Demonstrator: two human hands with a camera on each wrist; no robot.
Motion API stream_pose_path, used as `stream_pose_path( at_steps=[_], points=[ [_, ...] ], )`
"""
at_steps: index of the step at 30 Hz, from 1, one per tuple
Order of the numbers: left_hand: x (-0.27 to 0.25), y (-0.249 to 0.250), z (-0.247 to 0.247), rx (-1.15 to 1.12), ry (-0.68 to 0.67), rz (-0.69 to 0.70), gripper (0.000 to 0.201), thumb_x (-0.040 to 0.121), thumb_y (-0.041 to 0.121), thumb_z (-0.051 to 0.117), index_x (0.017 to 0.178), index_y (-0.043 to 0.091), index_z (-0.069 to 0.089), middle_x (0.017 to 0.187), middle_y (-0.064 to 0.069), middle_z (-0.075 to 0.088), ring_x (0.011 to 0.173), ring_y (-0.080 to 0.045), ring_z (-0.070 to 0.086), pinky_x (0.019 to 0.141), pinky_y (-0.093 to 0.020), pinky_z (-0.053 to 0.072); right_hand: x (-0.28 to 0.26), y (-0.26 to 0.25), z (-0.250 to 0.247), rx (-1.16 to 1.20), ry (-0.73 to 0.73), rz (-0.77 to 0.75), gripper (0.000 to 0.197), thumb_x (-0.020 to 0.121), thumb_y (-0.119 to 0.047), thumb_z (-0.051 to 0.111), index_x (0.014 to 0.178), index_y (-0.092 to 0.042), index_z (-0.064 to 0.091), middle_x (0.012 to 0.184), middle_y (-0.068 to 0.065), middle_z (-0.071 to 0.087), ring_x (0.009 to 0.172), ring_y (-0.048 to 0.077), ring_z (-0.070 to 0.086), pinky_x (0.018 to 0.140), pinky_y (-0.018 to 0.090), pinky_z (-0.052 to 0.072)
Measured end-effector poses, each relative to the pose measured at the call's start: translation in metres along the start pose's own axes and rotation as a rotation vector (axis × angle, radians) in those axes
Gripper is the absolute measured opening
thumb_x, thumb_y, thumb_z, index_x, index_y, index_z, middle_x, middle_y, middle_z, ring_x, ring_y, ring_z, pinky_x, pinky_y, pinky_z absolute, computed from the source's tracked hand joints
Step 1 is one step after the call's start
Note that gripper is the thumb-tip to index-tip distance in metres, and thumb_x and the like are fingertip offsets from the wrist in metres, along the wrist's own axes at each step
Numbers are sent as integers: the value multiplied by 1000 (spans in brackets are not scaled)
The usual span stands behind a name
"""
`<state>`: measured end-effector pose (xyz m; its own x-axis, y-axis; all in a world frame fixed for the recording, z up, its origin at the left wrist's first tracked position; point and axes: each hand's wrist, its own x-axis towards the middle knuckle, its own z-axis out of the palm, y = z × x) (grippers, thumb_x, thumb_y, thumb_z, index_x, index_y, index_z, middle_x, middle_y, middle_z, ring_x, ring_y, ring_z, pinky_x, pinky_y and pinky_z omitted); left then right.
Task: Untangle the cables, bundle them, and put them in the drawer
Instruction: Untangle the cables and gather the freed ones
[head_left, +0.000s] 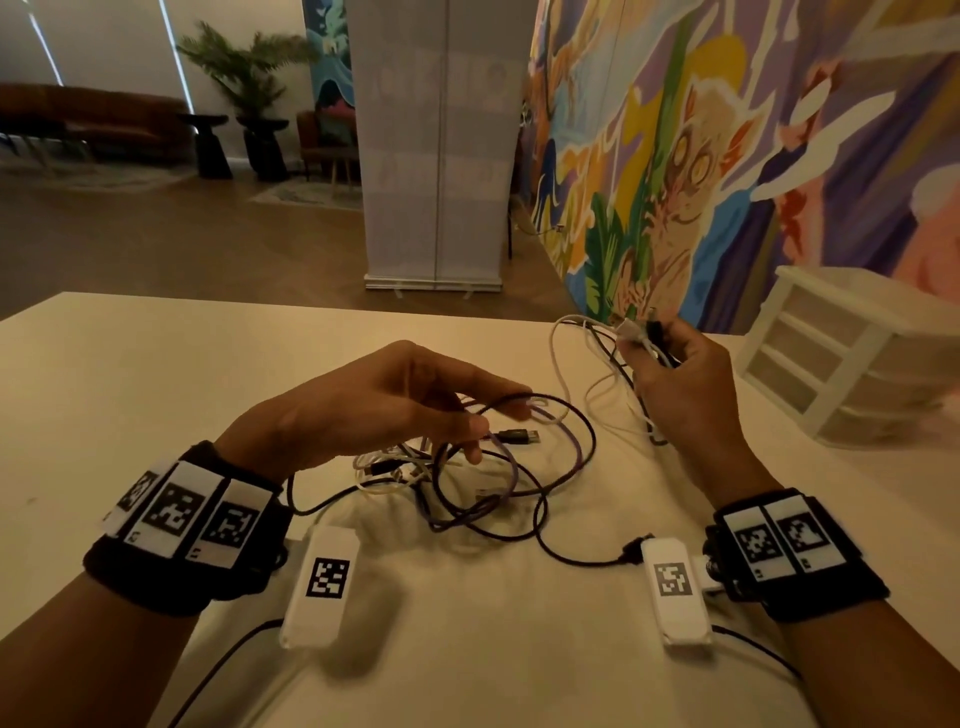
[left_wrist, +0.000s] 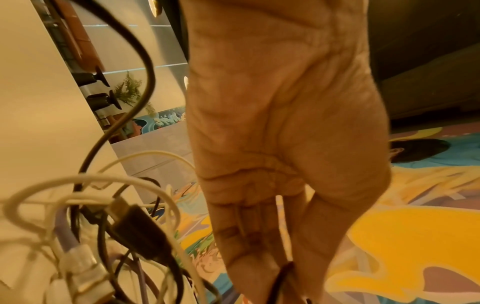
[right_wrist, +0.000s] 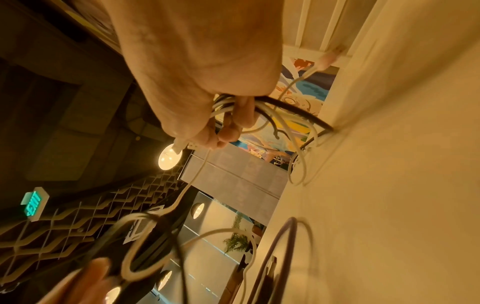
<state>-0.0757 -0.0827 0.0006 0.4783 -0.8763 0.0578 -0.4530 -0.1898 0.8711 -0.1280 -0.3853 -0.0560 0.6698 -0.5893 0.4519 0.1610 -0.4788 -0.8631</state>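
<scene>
Two hands: left hand (head_left: 395, 400) pinching tangled cables (head_left: 498, 478); right hand (head_left: 675, 374) gripping several cable ends (head_left: 641, 332).

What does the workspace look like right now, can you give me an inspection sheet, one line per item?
Surface: pale table, a white cloth over its near part.
Job's things: tangled cables in black, white and purple at centre; white drawer unit at far right, drawers closed.
Clutter: nothing seen.
Grippers: left hand pinches a cable loop above the tangle; right hand grips a bunch of white and black cable ends, raised.
Cables: strands run from the right hand's bunch down to the table; a black USB plug lies free.
Surroundings: colourful mural, white banner stand, potted plant.
</scene>
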Motion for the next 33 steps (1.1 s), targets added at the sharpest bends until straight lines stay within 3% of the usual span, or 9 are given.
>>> stream_pose_path(
  at_steps=[3, 6, 7, 9, 11, 14, 17, 25, 33],
  points=[
    [-3, 1, 0, -35, -107, 53, 36, 103, 1, 59, 136, 7, 69, 128, -4, 76, 113, -16, 71, 98, -37, 55, 0, 1, 0, -13, 5, 18, 11, 95, -44, 78, 95, -50, 68, 105, -21, 73, 108, 14, 69, 96, 42, 60],
    [-2, -2, 4, -17, -192, 54, 31, 109, 21, 54, 120, 5, 78, 119, -6, 77, 100, -37, 63, 89, -56, 47, -1, -1, -1, 57, -24, 31, 19, 96, -43, 77, 111, -32, 76, 99, -8, 77, 88, 13, 68, 75, 32, 57],
    [0, -3, 7, -12, -165, 37, 37, 109, 29, 53, 113, 6, 81, 112, -6, 78, 95, -35, 63, 85, -56, 47, -2, -2, -1, 77, -51, 17, 21, 97, -41, 76, 113, -26, 77, 90, -8, 75, 77, 8, 64, 68, 26, 53],
    [5, -5, 13, 50, -39, -5, 48, 105, 48, 53, 98, 13, 85, 96, -1, 79, 86, -22, 67, 80, -52, 51, -5, -5, 0, 116, -108, -24, 19, 99, -33, 75, 113, -20, 77, 74, -11, 69, 62, 2, 56, 58, 16, 46],
    [11, -6, 15, 125, 83, -44, 57, 99, 63, 48, 88, 20, 85, 90, 0, 79, 87, -28, 70, 76, -45, 56, -8, -9, 1, 168, -153, -55, 18, 99, -24, 76, 114, -17, 78, 75, -10, 71, 59, 2, 58, 58, 13, 46],
    [17, -6, 8, 160, 326, -40, 63, 102, 66, 35, 95, 26, 84, 97, 10, 79, 90, -16, 73, 73, -37, 61, -11, -15, 1, 242, -255, -100, 22, 96, -5, 75, 116, -11, 78, 99, -4, 81, 85, 10, 75, 78, 20, 57],
    [26, -5, -10, 54, 489, -25, 70, 107, 64, 23, 104, 24, 80, 108, 7, 78, 93, -14, 74, 76, -33, 57, -14, -20, 0, 265, -377, -167, 25, 94, 4, 71, 108, -16, 77, 105, 0, 81, 102, 18, 77, 93, 27, 59],
    [59, 6, 0, 35, 83, -205, 88, 104, 70, 10, 110, 21, 82, 104, 0, 80, 92, -17, 66, 83, -32, 49, -19, -27, -8, 263, -755, -357, 23, 89, 16, 70, 96, -6, 74, 103, 8, 73, 105, 30, 71, 96, 38, 58],
    [84, -9, 14, -91, 59, -290, 71, 103, 72, 30, 118, 24, 80, 111, 8, 77, 94, -15, 61, 82, -29, 50, -26, -38, -6, 256, -969, -323, 28, 88, 14, 73, 92, -14, 75, 100, 7, 76, 103, 29, 74, 98, 35, 55]
  ],
)
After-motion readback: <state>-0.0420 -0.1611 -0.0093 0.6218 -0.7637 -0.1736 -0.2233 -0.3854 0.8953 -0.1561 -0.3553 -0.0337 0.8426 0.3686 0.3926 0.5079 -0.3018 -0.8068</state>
